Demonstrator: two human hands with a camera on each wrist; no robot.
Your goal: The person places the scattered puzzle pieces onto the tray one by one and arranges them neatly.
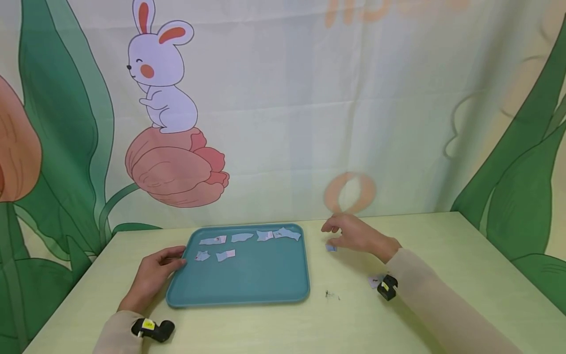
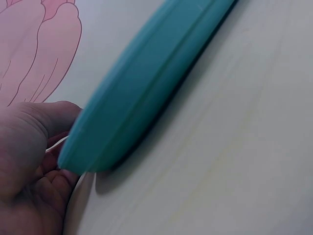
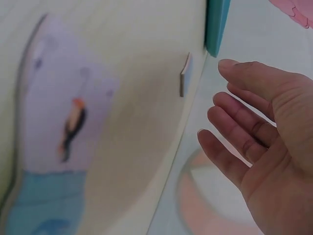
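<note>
My left hand [image 1: 152,275] holds the left rim of a blue-green tray [image 1: 247,285], its thumb at the rim. In the left wrist view the tray's corner [image 2: 98,152] lies between thumb and curled fingers. Over the table right of the tray, my right hand [image 1: 353,233] hovers with loosely bent, spread fingers, holding nothing. Just below it lies a small blue card piece [image 1: 331,248]; the right wrist view shows this piece [image 3: 186,76] apart from the fingertips. A larger printed card piece [image 3: 68,112], pale purple and blue, lies near my right wrist.
Several irregular printed pieces, including one with a pink end [image 1: 226,255], lie in two rows in the tray's back half. Small dark specks [image 1: 331,295] are right of the tray. A patterned curtain [image 1: 283,123] hangs behind the pale table [image 1: 247,329].
</note>
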